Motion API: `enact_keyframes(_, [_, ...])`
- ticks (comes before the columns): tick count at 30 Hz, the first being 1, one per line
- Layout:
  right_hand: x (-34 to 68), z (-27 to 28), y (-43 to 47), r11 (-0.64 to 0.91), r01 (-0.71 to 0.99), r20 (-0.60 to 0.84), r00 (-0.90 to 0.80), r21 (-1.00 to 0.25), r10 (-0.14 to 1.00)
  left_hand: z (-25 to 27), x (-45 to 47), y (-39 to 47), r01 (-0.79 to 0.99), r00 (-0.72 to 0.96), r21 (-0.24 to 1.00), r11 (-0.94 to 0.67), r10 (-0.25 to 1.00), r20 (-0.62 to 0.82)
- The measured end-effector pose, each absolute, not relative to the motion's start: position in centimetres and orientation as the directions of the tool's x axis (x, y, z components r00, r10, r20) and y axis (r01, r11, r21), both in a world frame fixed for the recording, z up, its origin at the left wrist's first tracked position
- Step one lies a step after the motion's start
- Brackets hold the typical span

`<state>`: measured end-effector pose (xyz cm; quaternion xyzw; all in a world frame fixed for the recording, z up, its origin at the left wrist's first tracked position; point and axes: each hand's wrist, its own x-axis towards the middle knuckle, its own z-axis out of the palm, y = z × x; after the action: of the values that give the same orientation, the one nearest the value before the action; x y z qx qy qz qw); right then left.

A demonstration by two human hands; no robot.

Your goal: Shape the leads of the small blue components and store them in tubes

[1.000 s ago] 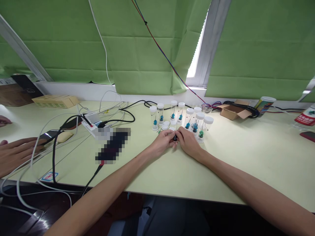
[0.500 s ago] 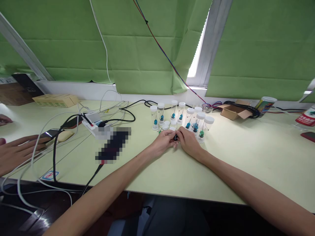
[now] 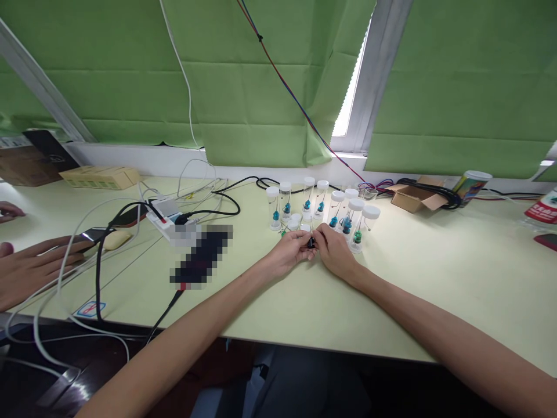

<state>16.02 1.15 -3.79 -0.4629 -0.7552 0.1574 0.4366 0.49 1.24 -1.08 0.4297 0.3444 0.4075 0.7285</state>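
Between my two hands is a small black object (image 3: 311, 242), too small to name, with a thin piece rising from it. My left hand (image 3: 289, 252) pinches it from the left. The fingers of my right hand (image 3: 334, 247) are closed against it from the right, and the fingertips nearly meet. Just behind stand several clear tubes with white caps. One tube (image 3: 273, 208) holds a blue piece with a thin wire; another, at the right (image 3: 357, 237), contains a green piece. Some shorter white-capped items (image 3: 294, 219) are partly hidden behind my fingers.
A phone-like dark device (image 3: 202, 255), blurred out, lies left on a cable. Beyond it are a power strip (image 3: 163, 223) and tangled cables. Another person's hand (image 3: 39, 267) rests at far left. An open cardboard box (image 3: 413, 197), a can (image 3: 472, 186) and a red-labelled bottle (image 3: 543, 209) stand right.
Both hands keep their grip on the small black object, with barely any finger movement. The whole view has shifted very slightly.
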Motion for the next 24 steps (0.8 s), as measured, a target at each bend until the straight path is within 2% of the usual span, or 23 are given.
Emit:
enact_keyframes(16, [15.92, -3.39, 0.8, 0.526, 0.53, 0.521, -0.175, -0.665, 0.835, -1.23, 0.36, 1.52, -0.324, 0.442, 0.89, 0.321, 0.883, -0.158])
enact_keyframes(24, [15.97, -3.33, 0.79, 0.584, 0.513, 0.593, -0.168, -0.629, 0.787, -0.86, -0.03, 1.92, -0.339, 0.449, 0.9, 0.275, 0.888, -0.102])
